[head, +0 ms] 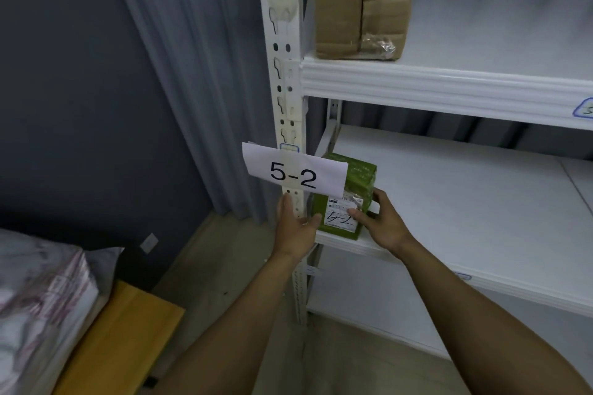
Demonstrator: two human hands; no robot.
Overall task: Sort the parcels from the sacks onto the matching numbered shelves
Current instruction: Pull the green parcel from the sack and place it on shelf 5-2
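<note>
Sitting on the white shelf mid-frame, below the 5-2 sign: green parcel. Right hand grips it; left hand straight-fingered alongside. Grey curtain behind.

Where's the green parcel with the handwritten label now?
Head view: the green parcel stands at the lower white shelf's front left corner, partly behind the white 5-2 paper sign, between left hand and right hand.

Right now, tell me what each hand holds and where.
Right hand grips the green parcel by its right edge, thumb on the label; left hand, open, touches its lower left edge.
</note>
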